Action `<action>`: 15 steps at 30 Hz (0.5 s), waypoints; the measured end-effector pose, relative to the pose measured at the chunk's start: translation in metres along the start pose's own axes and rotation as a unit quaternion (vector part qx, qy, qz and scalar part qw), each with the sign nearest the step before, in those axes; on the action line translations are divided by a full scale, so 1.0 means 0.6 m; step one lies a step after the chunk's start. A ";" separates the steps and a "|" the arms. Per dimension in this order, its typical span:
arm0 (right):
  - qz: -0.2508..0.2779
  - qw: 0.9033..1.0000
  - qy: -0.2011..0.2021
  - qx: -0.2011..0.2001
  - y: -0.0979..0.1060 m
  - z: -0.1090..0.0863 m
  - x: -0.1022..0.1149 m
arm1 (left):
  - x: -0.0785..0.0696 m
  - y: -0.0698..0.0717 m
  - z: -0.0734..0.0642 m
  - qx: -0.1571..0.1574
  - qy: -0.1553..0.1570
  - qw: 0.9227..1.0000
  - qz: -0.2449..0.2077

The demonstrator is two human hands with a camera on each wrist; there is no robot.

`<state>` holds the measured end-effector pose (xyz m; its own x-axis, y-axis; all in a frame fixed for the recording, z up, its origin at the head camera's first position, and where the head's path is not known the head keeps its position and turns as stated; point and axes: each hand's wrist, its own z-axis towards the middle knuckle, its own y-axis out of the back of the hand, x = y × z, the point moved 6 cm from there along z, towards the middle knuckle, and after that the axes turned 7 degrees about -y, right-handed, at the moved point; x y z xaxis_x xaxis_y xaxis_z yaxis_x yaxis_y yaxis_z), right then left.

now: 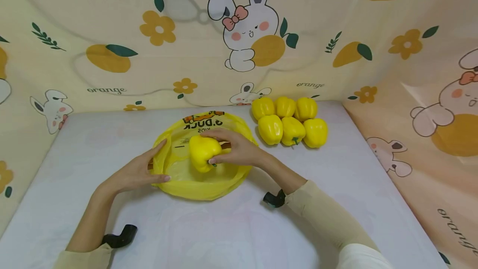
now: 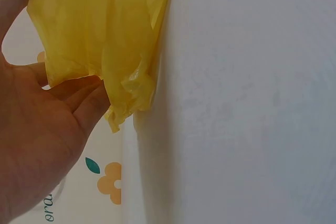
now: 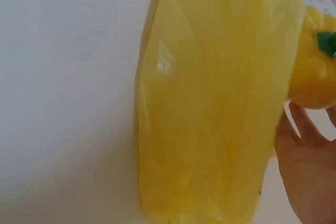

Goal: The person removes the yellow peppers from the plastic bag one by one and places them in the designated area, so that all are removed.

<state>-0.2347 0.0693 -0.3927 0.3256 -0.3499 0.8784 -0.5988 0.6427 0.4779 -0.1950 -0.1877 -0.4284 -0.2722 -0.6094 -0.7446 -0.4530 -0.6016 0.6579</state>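
Observation:
A yellow plastic bag (image 1: 209, 191) with dark printing inside its back wall stands with its mouth spread wide on the table. My left hand (image 1: 135, 170) holds the bag's left rim, thumb and fingers spread around the edge. In the left wrist view the bag's side (image 2: 105, 24) hangs in folds over the fingers. Over the bag's mouth, my right hand (image 1: 239, 147) grips a yellow bell pepper (image 1: 202, 151) from its right side, its green stem toward me. The right wrist view shows the pepper (image 3: 310, 77) beyond the bag's outer wall.
Several more yellow bell peppers (image 1: 270, 129) lie in two rows to the right behind the bag. A white cloth covers the table (image 1: 209, 235). Patterned curtains (image 1: 123, 28) rise at the back and sides. Black wrist-camera mounts (image 1: 121, 236) stick out from both forearms.

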 end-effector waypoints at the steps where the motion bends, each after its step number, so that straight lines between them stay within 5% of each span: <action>1: 0.000 1.000 0.001 -0.006 0.004 -0.005 0.001 | 0.001 0.000 -0.001 0.000 0.002 1.000 -0.001; 15: 0.012 0.998 -0.010 -0.064 0.057 -0.050 -0.013 | 0.002 -0.001 -0.001 -0.002 0.005 1.000 -0.008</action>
<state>-0.2356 0.1145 -0.3830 0.2971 -0.3463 0.8898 -0.5074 0.7322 0.4543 -0.1948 -0.1884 -0.4295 -0.2563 -0.6055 -0.7534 -0.4530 -0.6133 0.6470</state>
